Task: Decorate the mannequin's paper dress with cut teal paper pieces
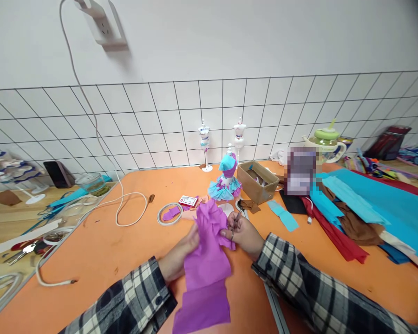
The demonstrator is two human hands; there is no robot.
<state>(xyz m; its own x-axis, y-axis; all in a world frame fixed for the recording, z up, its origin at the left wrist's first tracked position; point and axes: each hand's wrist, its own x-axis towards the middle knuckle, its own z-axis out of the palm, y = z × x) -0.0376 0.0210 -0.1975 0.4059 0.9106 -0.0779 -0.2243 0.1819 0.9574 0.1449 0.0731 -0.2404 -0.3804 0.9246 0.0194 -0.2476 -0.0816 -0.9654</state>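
A long purple crepe-paper strip (209, 260), gathered and crumpled at its top, hangs down over the front of the orange table. My left hand (181, 250) is closed on its left edge, the fingers partly hidden behind it. My right hand (244, 234) pinches the ruffled right edge. A slim dark metal tool (237, 218) sticks up from the right fingers; its kind is hard to make out. Just beyond stands a small dress form (226, 181) dressed in blue and purple ruffles. A roll of tape (170, 214) lies beyond my left hand, near a small red-and-white box (188, 201).
Two white dress forms (204, 144) stand by the tiled wall. An open cardboard box (257, 183) is behind my right hand. Blue, red and brown sheets (355, 204) cover the right side, with a jug (325, 144) behind. A white cable (125, 225) and pliers (24, 250) lie left.
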